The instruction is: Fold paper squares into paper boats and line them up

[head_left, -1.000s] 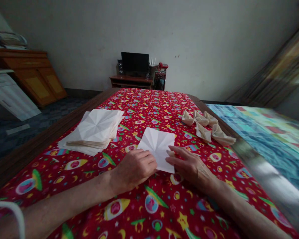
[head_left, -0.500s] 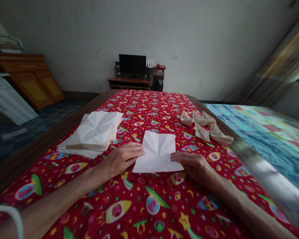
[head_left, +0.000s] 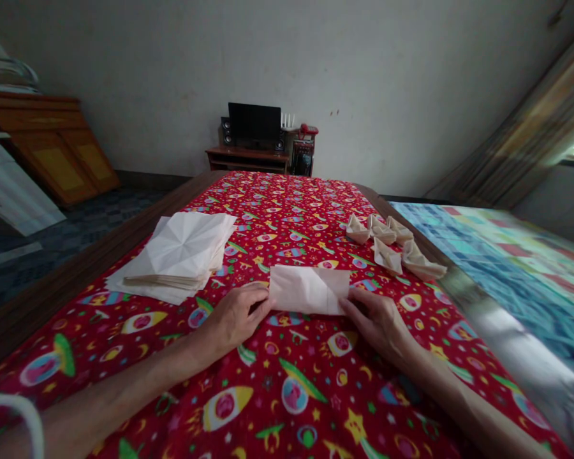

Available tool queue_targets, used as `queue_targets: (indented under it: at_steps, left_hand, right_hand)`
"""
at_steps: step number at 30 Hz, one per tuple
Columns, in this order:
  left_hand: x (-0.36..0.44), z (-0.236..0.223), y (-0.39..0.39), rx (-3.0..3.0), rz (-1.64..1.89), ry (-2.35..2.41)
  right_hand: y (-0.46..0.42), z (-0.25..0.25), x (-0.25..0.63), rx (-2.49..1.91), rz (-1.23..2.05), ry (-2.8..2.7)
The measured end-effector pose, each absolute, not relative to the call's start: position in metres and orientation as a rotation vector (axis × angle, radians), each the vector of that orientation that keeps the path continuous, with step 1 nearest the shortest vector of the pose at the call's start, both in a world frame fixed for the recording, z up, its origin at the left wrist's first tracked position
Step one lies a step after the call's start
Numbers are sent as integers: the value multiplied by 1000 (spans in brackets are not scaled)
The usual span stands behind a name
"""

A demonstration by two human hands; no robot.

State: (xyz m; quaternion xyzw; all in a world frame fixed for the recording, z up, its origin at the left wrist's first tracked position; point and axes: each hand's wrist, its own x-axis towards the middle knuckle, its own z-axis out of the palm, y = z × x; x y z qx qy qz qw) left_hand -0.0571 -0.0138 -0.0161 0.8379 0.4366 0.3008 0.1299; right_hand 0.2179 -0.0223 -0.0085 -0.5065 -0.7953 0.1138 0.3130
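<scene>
A white sheet of paper [head_left: 310,291], doubled over into a wide rectangle, is held between my two hands just above or on the red patterned cloth [head_left: 287,357]. My left hand [head_left: 243,310] pinches its left end, thumb toward me. At the other end, my right hand [head_left: 374,313] grips the lower right corner between thumb and fingers. To the left lies a stack of creased paper sheets [head_left: 182,245], the top one marked with star-like fold lines. Several folded paper shapes [head_left: 387,255], boat-like with pointed ends, sit together on the right side.
The cloth covers a long table with a brown wooden edge [head_left: 172,197]. Beyond its far end stand a monitor [head_left: 254,122] with speakers and a red telephone [head_left: 308,129]. A bed with a blue checked cover [head_left: 478,255] adjoins the right side; wooden cabinets [head_left: 52,150] stand left.
The paper was spread out as a creased sheet under my fingers; now it is a narrower, folded rectangle. Both hands have gone from lying on its sides to pinching its ends.
</scene>
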Motion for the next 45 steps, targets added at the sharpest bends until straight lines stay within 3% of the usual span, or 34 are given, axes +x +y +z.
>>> queue_targets:
  at_steps: [6,11,21,34,45]
  left_hand:
    - [-42,-5,-5,2356,657,1701]
    - [-41,5,-4,2414,480,1757]
    - [-41,-7,-10,2539,592,1748]
    - [-42,-10,-5,2573,560,1741]
    - [-50,-9,16,2522,568,1616]
  right_hand:
    - [-7,-21,214,-1617,77,-2143]
    - [-5,-19,215,-1722,-76,-2225]
    - [0,-2,204,-1878,-110,-2392]
    - [-2,-13,204,-1639,270,-2026]
    - [11,1,196,-1846,223,-2153]
